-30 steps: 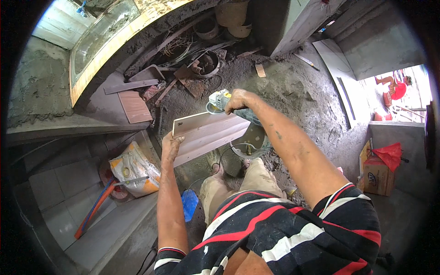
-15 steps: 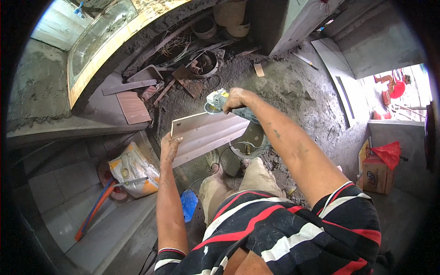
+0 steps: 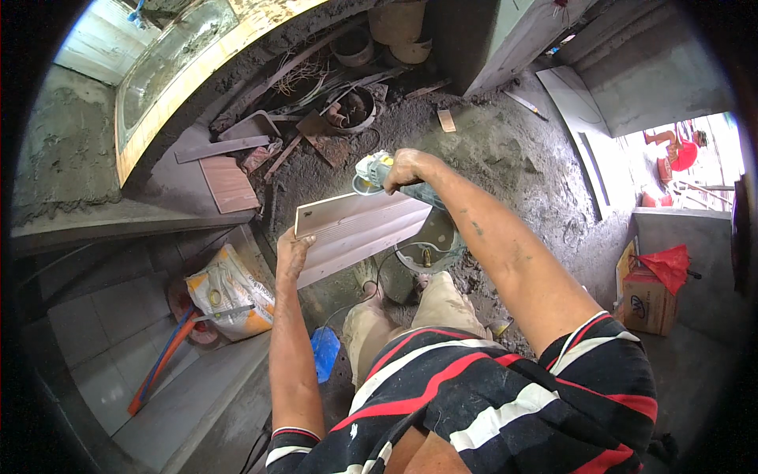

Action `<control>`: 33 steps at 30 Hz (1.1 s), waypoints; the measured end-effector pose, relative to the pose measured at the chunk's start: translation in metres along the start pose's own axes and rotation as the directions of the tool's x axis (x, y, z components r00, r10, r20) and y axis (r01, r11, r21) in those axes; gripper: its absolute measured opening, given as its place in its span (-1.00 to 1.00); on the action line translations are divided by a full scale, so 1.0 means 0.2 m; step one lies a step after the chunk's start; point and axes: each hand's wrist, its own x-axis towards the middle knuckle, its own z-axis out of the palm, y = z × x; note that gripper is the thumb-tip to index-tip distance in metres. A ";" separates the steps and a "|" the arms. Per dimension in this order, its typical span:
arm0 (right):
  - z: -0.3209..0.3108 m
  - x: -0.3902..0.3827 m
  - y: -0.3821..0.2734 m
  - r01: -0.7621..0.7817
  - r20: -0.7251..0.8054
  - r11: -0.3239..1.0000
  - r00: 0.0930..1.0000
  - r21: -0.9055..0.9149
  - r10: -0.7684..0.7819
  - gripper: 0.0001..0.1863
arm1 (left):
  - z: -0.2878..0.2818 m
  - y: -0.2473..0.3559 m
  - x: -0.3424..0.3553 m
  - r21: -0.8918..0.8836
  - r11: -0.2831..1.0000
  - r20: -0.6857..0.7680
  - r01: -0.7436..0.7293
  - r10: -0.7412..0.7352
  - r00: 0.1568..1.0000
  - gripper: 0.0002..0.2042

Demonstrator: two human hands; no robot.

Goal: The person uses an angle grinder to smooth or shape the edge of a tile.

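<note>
My left hand (image 3: 294, 254) grips the left end of a pale, ridged tile (image 3: 355, 237), thumb on its face and fingers behind. The tile is tilted, its upper edge running up to the right. My right hand (image 3: 410, 170) is wrapped round an angle grinder (image 3: 373, 171), whose round guarded head sits at the tile's upper edge. Whether the disc touches the tile cannot be made out. Behind the tile's right end, a round bucket (image 3: 433, 245) with murky water stands by my feet. A thin cable (image 3: 380, 268) hangs down in front of the tile.
Wet, rough mortar (image 3: 497, 150) covers the floor ahead. Buckets and debris (image 3: 351, 110) lie at the far left. A white and yellow sack (image 3: 229, 292) leans left, beside a tool with an orange handle (image 3: 158, 367). A cardboard box (image 3: 649, 304) stands right; a loose panel (image 3: 572, 103) leans at the wall.
Almost nothing differs; both hands, the tile and the grinder hold nearly the same place. The cable near the bucket has shifted slightly.
</note>
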 end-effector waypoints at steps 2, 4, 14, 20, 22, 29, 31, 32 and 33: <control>0.00 -0.01 -0.02 0.013 0.008 1.000 1.000 0.004 -0.013 -0.45 | -0.02 -0.01 -0.01 0.013 1.000 -0.008 0.022 -0.022 1.000 -0.66; 0.01 -0.02 -0.03 0.023 0.014 1.000 1.000 0.008 -0.023 -0.45 | -0.03 -0.01 -0.02 0.010 1.000 -0.008 0.010 -0.010 1.000 -0.66; -0.06 0.03 0.16 -0.037 -0.172 0.999 0.984 0.024 0.040 -0.30 | -0.04 0.00 0.15 0.069 0.998 -0.039 0.000 0.002 0.999 -0.64; -0.03 -0.06 0.30 -0.058 -0.224 0.890 0.959 0.452 0.176 -0.34 | -0.24 -0.19 0.44 0.103 0.993 -0.005 0.058 -0.058 0.998 -0.57; 0.01 -0.09 0.37 -0.048 -0.227 0.850 0.954 0.525 0.194 -0.36 | -0.28 -0.23 0.52 0.151 0.987 -0.019 0.049 -0.047 0.999 -0.55; 0.14 -0.09 0.58 -0.089 -0.215 0.765 0.933 0.638 0.288 -0.38 | -0.29 -0.31 0.73 0.065 0.986 0.046 0.153 -0.156 0.987 -0.58; 0.17 -0.09 0.56 -0.130 -0.190 0.755 0.928 0.642 0.321 -0.38 | -0.32 -0.31 0.75 0.031 0.979 0.069 0.202 -0.204 0.977 -0.52; 0.18 -0.09 0.54 -0.112 -0.191 0.757 0.934 0.644 0.301 -0.44 | -0.33 -0.31 0.74 0.035 0.978 0.070 0.208 -0.210 0.975 -0.52; 0.17 -0.09 0.53 -0.092 -0.201 0.762 0.938 0.641 0.282 -0.50 | -0.33 -0.30 0.74 0.057 0.982 0.071 0.180 -0.184 0.980 -0.51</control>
